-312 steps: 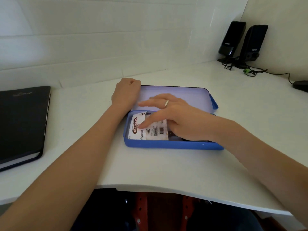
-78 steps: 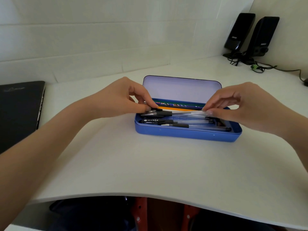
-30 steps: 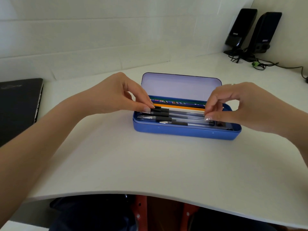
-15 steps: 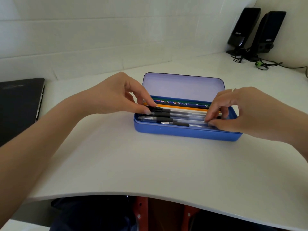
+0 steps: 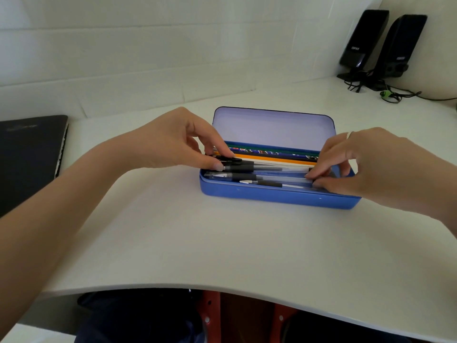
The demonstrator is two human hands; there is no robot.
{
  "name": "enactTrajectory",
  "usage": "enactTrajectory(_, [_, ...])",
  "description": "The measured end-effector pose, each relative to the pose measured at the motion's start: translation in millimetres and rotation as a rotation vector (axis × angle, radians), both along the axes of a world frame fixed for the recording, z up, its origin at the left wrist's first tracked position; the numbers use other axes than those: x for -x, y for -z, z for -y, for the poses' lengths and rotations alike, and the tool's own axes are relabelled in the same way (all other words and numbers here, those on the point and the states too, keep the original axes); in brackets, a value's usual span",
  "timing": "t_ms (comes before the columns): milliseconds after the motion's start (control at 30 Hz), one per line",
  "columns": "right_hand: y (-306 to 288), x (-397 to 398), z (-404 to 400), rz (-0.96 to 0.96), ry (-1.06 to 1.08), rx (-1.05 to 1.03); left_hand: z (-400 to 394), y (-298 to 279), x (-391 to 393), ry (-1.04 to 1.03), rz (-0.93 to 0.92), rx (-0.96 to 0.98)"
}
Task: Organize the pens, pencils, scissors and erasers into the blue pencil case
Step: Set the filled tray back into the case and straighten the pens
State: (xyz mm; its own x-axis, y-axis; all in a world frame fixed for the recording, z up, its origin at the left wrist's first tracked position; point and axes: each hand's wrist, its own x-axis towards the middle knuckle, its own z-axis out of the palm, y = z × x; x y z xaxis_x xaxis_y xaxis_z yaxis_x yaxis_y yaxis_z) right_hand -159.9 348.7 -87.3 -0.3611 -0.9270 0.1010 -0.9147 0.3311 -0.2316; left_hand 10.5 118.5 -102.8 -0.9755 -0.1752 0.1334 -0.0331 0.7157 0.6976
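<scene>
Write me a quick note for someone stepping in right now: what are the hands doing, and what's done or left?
Left hand: fingertips on the pens at the case's left end.
Right hand: fingertips on the same pens at the right end.
Case: open on the desk, lid up. Pens lie lengthwise in front, pencils behind.
Done: pens and pencils are in.
Left: settle the pens flat, maybe close the lid. Scissors and erasers aren't visible; nothing loose lies on the desk.

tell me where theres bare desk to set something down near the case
The widest bare patch of desk lies between the blue pencil case and the near edge. Another runs between the black notebook and the left hand. Behind the open lid to the wall is bare too. Crowded: inside the case, both hands on the pens, right hand, and the speakers corner with cables.
</scene>
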Motion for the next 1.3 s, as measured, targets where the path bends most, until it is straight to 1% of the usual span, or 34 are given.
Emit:
enactTrajectory(200, [-5.9,-2.9,0.1,0.095,-0.003,0.049,0.1,-1.6,-0.9,0.005,-0.015,-0.022])
enactTrajectory(333, [-3.7,-0.1,1.3,0.145,0.025,0.047,2.1,-3.7,-3.2,0.023,0.043,-0.044])
enactTrajectory(467, [-0.6,4.6,2.7,0.176,0.052,0.050,3.7,-5.0,-5.3,0.037,0.087,-0.051])
enactTrajectory(767, [1.6,0.0,6.5,0.229,0.060,0.074,4.4,-6.6,-5.9,0.068,0.083,-0.060])
enactTrajectory(1100, [5.2,-1.6,7.9,0.273,0.027,0.108,4.7,-4.3,-5.4,0.078,0.107,0.002])
enactTrajectory(1300, [4.8,1.0,7.5,0.318,-0.006,0.089,2.2,-1.3,-2.4,0.078,0.096,0.008])
